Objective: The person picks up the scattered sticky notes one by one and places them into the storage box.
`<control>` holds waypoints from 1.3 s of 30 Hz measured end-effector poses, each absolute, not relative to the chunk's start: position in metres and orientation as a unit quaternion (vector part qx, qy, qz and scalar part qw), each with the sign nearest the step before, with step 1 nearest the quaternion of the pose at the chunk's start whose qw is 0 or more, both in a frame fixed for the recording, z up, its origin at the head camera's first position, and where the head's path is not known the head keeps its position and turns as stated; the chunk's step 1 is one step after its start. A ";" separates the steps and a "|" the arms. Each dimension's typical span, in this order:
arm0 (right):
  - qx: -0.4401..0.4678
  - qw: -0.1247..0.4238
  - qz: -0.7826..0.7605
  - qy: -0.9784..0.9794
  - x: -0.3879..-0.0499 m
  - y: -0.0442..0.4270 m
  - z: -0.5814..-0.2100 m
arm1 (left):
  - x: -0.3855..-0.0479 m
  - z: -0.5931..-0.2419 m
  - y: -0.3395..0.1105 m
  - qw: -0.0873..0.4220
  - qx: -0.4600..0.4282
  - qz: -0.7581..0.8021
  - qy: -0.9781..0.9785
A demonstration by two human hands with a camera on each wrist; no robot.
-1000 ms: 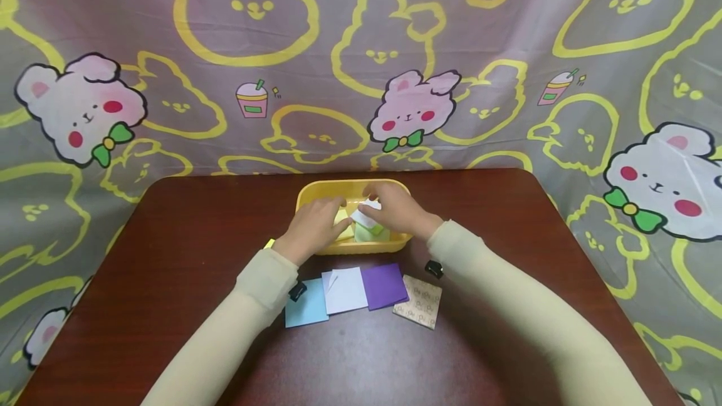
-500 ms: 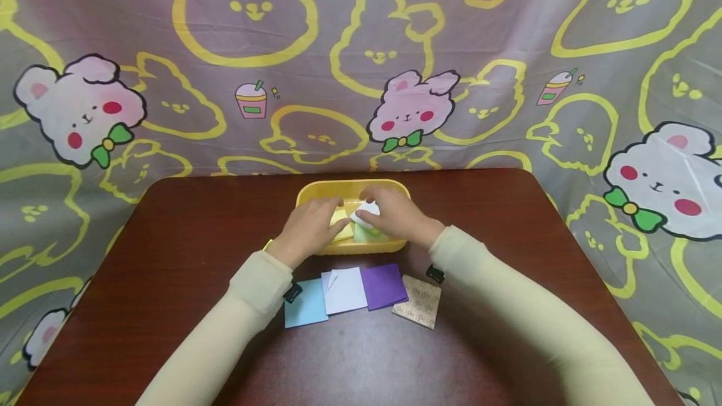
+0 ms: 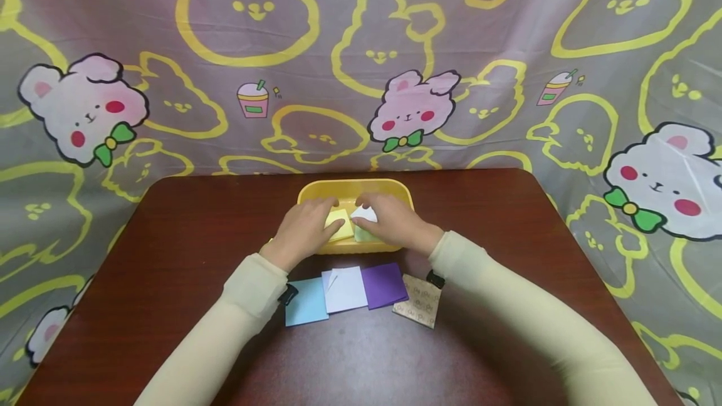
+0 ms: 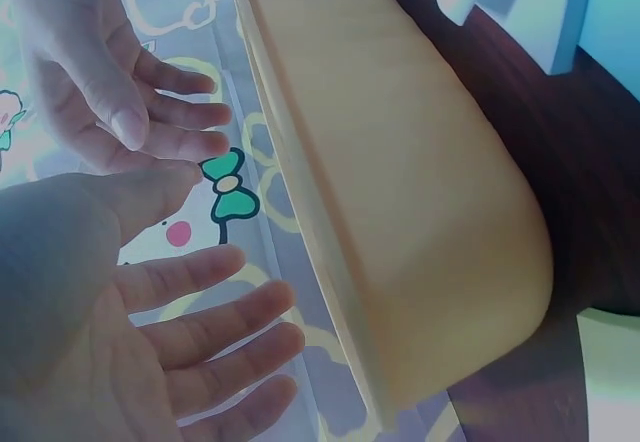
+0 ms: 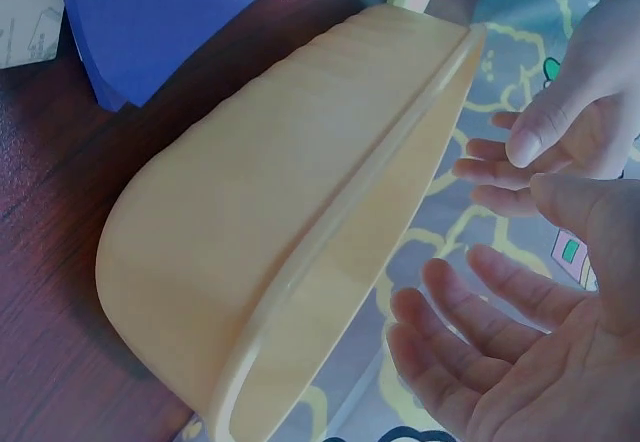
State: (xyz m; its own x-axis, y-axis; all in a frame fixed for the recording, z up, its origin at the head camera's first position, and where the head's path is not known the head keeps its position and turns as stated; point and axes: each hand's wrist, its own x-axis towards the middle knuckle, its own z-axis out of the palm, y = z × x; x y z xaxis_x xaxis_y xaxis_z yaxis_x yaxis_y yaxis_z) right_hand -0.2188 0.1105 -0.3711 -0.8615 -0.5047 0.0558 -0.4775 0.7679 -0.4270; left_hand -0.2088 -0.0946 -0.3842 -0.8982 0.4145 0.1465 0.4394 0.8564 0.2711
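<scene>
A yellow basket (image 3: 355, 185) stands near the table's far edge, with yellow notes (image 3: 341, 228), a pale green pad (image 3: 365, 235) and a white piece (image 3: 364, 213) inside. Over its left part is my left hand (image 3: 303, 229), fingers spread and bent with nothing between them; the left wrist view shows this hand (image 4: 190, 342) beside the basket's wall (image 4: 400, 162). My right hand (image 3: 395, 221) hovers over the right part, partly hiding the white piece. In the right wrist view its fingers are apart and the palm of the hand (image 5: 520, 332) holds nothing.
In front of the basket lie a light blue pad (image 3: 306, 303), a white pad (image 3: 346, 291), a purple pad (image 3: 385, 286) and a patterned tan pad (image 3: 418, 301). Something yellow-green shows by the left wrist. A patterned curtain (image 3: 338, 36) hangs behind the table.
My left hand has shifted slightly left. The right hand has moved a little down, away from the white piece, which sits lower on the green pad than before.
</scene>
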 end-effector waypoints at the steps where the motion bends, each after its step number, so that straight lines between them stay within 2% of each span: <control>1: -0.260 0.033 -0.218 0.940 -0.218 0.110 -0.372 | -0.209 -0.384 -0.095 0.042 -0.222 -0.151 -0.962; 11: -0.268 0.032 -0.212 0.939 -0.214 0.106 -0.372 | -0.206 -0.386 -0.102 0.027 -0.207 -0.147 -0.967; 39: -0.298 0.028 -0.203 0.932 -0.197 0.092 -0.366 | -0.195 -0.381 -0.123 0.032 -0.185 -0.162 -0.969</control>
State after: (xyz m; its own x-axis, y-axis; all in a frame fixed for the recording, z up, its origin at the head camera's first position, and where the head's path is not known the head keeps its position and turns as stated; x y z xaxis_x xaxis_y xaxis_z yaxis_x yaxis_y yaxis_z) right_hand -0.1968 0.0921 -0.3662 -0.8204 -0.5676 0.0692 -0.5450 0.7397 -0.3948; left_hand -0.1949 -0.1234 -0.3807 -0.9296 0.3480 0.1213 0.3685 0.8792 0.3018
